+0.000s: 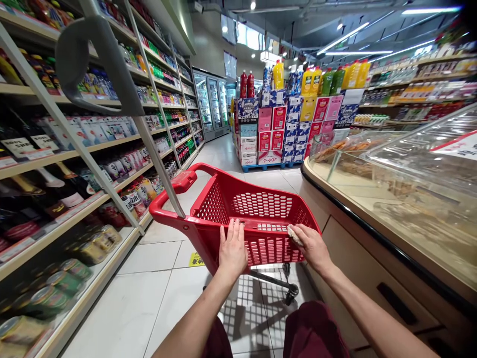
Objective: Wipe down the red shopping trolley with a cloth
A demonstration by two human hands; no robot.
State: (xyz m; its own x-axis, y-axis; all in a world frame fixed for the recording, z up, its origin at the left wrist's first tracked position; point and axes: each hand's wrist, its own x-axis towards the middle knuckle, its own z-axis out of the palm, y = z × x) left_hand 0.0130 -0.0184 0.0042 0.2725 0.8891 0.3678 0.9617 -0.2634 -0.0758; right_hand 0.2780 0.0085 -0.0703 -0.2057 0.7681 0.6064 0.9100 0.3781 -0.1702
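A red plastic shopping cart [261, 199] with perforated sides stands in front of me, its handle end to the left. My left hand [233, 248] lies on the near rim, fingers stretched out flat over the edge. Farther right along that rim, my right hand [311, 248] is closed on a crumpled whitish cloth [294, 234] and presses it against the edge. A grey metal pole [156, 154] with a plastic hook-shaped top [100, 69] rises from the handle end. Only the upper part of the cart's basket interior shows.
Drink shelves [112, 189] line the left side. A glass-covered food counter [372, 174] stands close on the right. Stacked drink cartons [272, 132] with bottles on top are ahead, with glass-door fridges [212, 102] beyond. Tiled floor [149, 293] lies beneath the cart.
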